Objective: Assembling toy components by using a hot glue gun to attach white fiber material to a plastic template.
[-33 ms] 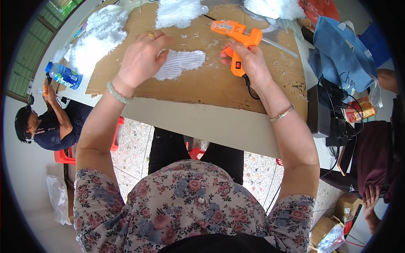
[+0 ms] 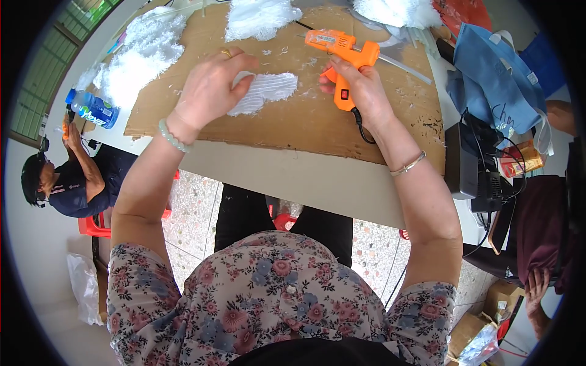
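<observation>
My right hand [image 2: 364, 91] is closed around the handle of an orange hot glue gun [image 2: 343, 53]. Its nozzle points left, a clear glue stick [image 2: 406, 68] sticks out of the back, and a black cord hangs from the grip. My left hand [image 2: 215, 85] is over the left end of a white striped piece of cloth [image 2: 268, 91] with ragged edges. Its fingers are bent, with a gap between thumb and forefinger, and I see nothing held there. The hand hides part of the cloth, which lies on a brown cardboard sheet [image 2: 293, 131].
Piles of white fluffy fibre [image 2: 143, 58] lie along the table's far side. A blue-labelled bottle [image 2: 91, 110] stands at left. Rightward are a blue cloth bag [image 2: 497, 79], a black box [image 2: 459, 160] and cables. One person [image 2: 73, 177] sits at left; another person's hand [image 2: 537, 287] shows at right.
My left hand has shifted slightly right over the cloth's left end, and its fingers have turned a little. My right hand and the glue gun look unmoved.
</observation>
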`<action>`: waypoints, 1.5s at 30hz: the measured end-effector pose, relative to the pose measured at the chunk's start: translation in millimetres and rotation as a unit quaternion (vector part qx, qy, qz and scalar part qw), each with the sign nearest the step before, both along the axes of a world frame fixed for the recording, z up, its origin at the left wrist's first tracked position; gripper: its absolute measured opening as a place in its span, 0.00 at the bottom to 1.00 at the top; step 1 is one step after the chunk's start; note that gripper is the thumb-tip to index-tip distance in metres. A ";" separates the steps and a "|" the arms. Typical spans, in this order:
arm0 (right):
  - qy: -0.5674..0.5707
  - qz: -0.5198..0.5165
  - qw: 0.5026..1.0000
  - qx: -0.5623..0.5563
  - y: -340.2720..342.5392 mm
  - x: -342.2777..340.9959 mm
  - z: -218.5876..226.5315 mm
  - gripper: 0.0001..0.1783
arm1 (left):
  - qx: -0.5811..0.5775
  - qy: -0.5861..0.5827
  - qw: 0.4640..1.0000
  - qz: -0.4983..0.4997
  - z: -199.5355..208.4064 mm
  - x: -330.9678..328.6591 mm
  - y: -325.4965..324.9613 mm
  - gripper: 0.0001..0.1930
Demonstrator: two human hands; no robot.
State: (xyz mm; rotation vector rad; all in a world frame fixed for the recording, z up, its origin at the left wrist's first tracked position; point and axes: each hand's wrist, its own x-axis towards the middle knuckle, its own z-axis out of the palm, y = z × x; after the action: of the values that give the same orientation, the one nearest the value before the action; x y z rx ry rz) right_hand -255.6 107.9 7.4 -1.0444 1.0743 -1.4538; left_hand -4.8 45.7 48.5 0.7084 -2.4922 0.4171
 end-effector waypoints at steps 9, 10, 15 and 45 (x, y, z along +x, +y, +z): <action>0.007 0.001 1.000 0.016 3.3 2.1 5.1 0.13 | 0.147 0.005 0.985 -0.088 -24.8 -23.3 12.3 0.09; 0.009 0.006 1.000 0.016 3.8 1.6 5.5 0.13 | 0.213 0.057 0.971 -0.089 -20.2 -22.1 15.4 0.09; -0.004 -0.003 1.000 0.000 4.2 1.8 8.2 0.13 | 0.298 0.332 0.894 -0.044 -12.5 1.8 -12.6 0.12; -0.113 -0.376 0.920 -0.015 -17.0 -63.4 -1.2 0.13 | 0.264 0.096 0.960 0.012 -28.0 -200.0 -62.1 0.13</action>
State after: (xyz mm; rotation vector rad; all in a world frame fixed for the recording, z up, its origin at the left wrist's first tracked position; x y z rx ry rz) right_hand -319.1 90.9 6.2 -0.4558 1.3564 -2.1403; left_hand -204.8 -16.5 20.5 0.9286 -2.4172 -0.3156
